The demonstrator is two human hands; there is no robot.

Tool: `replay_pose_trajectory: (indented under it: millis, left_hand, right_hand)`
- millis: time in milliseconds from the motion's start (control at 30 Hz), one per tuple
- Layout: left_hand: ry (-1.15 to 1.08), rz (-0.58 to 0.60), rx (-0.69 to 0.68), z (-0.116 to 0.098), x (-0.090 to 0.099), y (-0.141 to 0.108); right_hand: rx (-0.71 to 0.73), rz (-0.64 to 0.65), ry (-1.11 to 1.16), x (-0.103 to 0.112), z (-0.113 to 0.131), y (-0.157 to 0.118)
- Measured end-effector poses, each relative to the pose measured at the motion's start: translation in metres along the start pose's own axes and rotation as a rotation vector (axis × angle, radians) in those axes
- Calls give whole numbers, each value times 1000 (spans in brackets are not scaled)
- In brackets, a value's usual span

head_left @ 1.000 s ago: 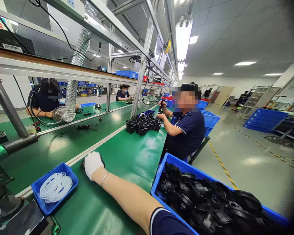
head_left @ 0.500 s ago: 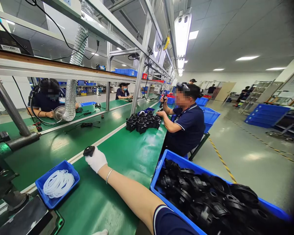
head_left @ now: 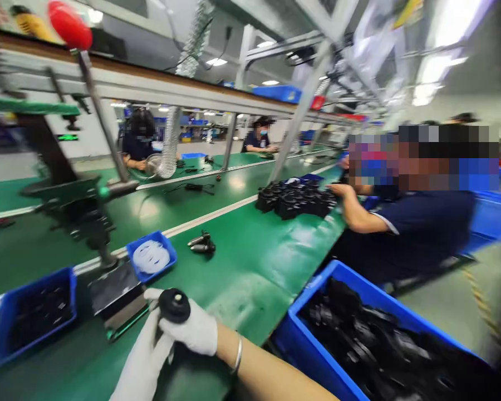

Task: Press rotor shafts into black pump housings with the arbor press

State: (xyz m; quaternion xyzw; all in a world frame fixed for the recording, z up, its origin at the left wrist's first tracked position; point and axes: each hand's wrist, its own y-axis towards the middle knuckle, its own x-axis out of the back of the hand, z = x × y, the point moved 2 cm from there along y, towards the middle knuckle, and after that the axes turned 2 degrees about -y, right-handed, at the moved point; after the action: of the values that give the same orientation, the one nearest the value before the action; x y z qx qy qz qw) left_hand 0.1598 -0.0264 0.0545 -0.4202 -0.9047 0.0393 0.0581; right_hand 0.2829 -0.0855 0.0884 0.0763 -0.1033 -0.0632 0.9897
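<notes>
My right hand (head_left: 196,329), in a white glove, grips a round black part (head_left: 174,305) with a small pale stub at its top centre. Close beside it on the left is my left hand (head_left: 140,356), also gloved, its fingers curled just under that part. Something dark with a metallic glint shows between the left fingers, too blurred to name. Farther out on the green table (head_left: 242,278) lie black pieces with metal tips (head_left: 202,245). A small blue tray (head_left: 173,262) of white rings stands beyond my hands.
On the left is a press (head_left: 83,209) with a red-knobbed lever (head_left: 70,25). A blue bin (head_left: 73,301) of small black pieces stands near it. A large blue crate (head_left: 292,328) of black parts is at right. Past a cluster of black parts (head_left: 294,200), a co-worker (head_left: 421,228) sits.
My right hand has come back from the far side of the table with the round black part. My left hand has risen into view beside it. The view has turned left.
</notes>
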Motion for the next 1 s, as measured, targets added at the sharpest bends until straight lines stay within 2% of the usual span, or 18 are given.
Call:
replay_pose_trajectory:
  millis: [100, 167, 267, 367, 533, 733, 867, 1000]
  left_hand:
    - [52, 82, -34, -35, 13, -9]
    - [120, 87, -53, -44, 29, -10]
    - [243, 41, -62, -42, 52, -13]
    - [363, -5, -56, -32, 65, -14]
    - [457, -19, -41, -20, 69, -13]
    - [315, 46, -7, -7, 68, -13]
    - [361, 48, -3, -5, 67, -14]
    - [400, 67, -16, -7, 64, -15]
  right_hand:
    - [-113, 160, -9, -2, -5, 1]
    - [-176, 231, -59, 0, -16, 3]
    - [-180, 227, 73, 3, -34, 6]
    - [-119, 149, 299, 6, -46, 8]
    - [-82, 61, 362, 0, -53, 12]
    - [-144, 60, 326, -4, -59, 9]
    - [-164, 57, 326, -4, -56, 5]
    - [-107, 53, 318, -3, -49, 1]
